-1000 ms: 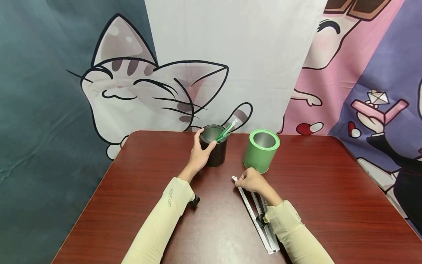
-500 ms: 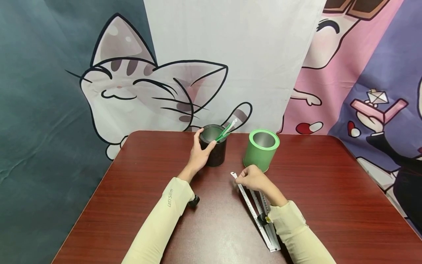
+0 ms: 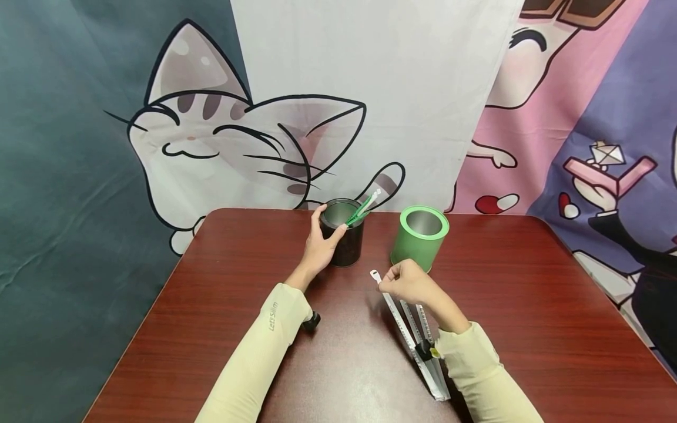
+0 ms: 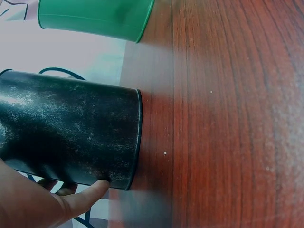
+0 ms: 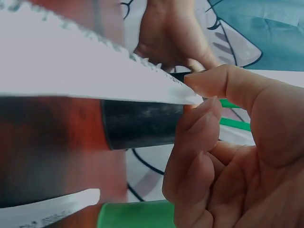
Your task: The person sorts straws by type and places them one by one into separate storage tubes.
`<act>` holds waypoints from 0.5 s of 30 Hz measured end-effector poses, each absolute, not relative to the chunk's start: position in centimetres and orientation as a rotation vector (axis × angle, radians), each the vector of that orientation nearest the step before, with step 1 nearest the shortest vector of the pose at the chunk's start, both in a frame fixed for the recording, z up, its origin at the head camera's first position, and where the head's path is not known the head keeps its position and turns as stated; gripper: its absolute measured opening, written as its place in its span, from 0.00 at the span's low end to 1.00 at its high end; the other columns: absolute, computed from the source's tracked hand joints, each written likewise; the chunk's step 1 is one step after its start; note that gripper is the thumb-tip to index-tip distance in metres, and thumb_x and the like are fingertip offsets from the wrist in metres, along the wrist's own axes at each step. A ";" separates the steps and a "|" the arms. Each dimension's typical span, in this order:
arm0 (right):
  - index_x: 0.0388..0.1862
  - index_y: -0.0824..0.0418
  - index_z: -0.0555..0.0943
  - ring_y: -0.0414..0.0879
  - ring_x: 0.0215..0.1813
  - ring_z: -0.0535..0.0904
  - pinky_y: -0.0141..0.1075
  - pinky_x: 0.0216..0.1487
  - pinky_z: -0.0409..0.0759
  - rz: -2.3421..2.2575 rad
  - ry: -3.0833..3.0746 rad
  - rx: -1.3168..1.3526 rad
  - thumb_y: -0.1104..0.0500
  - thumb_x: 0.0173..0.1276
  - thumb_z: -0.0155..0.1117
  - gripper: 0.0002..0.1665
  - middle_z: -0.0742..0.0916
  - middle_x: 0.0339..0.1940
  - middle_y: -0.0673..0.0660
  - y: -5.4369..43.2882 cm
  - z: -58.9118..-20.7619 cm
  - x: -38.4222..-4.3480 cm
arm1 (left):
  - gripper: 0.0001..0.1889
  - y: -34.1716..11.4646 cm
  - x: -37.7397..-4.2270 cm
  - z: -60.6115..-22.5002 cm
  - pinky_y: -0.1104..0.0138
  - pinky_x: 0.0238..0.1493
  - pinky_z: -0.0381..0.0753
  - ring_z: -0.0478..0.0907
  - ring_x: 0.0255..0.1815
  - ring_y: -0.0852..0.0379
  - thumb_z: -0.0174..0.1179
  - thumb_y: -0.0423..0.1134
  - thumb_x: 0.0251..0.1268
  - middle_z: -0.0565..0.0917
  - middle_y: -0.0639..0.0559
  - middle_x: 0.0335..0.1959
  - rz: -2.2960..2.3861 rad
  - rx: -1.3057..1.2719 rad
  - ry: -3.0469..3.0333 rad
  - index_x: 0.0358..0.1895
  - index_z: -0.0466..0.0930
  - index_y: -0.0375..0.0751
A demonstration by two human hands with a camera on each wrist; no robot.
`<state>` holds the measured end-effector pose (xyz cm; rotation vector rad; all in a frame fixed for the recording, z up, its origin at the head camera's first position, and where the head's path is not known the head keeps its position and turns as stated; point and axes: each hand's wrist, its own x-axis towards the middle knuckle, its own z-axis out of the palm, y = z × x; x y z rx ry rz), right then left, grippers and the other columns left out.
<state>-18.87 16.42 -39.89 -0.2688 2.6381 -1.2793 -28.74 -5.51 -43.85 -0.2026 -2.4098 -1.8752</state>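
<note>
My left hand (image 3: 319, 247) grips the side of a black cylindrical can (image 3: 347, 249), its thumb on the near side. Slim green-and-white sticks (image 3: 362, 211) lean out of the can's mouth; their kind is unclear. My right hand (image 3: 411, 282) pinches a long white ruler (image 3: 400, 323) between thumb and fingers just below its holed end. Tick-like marks run along the ruler's edge (image 5: 95, 61) in the right wrist view. That end is lifted, and the other slants down toward the table. Beside it lie more slim white strips (image 3: 425, 323), partly hidden by the right wrist.
An upright green can (image 3: 418, 249) with a wide green rim stands right of the black one, just beyond my right hand. Both stand near the back edge of the reddish-brown table (image 3: 529, 305). A cloth with a printed cartoon cat (image 3: 227, 141) hangs behind.
The right hand has raised the ruler's holed end slightly and moved it a little away from me. The left hand and the black can have stayed in place.
</note>
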 end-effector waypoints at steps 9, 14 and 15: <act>0.22 0.63 0.83 0.37 0.18 0.69 0.32 0.22 0.70 -1.322 2.626 -0.297 0.64 0.54 0.66 0.04 0.76 0.13 0.45 16.4 -39.0 -18.6 | 0.36 -5.5 -28.7 -43.8 0.46 0.67 0.59 0.65 0.68 0.47 0.61 0.58 0.67 0.65 0.52 0.72 -1.885 -0.207 -2.402 0.74 0.51 0.73; 0.22 0.64 0.83 0.38 0.18 0.69 0.31 0.22 0.70 -1.344 2.624 -0.319 0.64 0.55 0.67 0.04 0.75 0.12 0.46 16.4 -38.2 -18.2 | 0.37 -5.5 -28.7 -43.7 0.46 0.66 0.59 0.65 0.68 0.48 0.60 0.59 0.67 0.65 0.53 0.72 -1.877 -0.205 -2.409 0.74 0.51 0.72; 0.22 0.64 0.83 0.38 0.18 0.69 0.31 0.22 0.70 -1.347 2.624 -0.322 0.65 0.55 0.67 0.05 0.76 0.12 0.46 16.4 -38.0 -18.1 | 0.37 -5.5 -28.7 -43.7 0.46 0.66 0.59 0.65 0.68 0.48 0.60 0.59 0.67 0.65 0.53 0.72 -1.875 -0.207 -2.410 0.74 0.51 0.72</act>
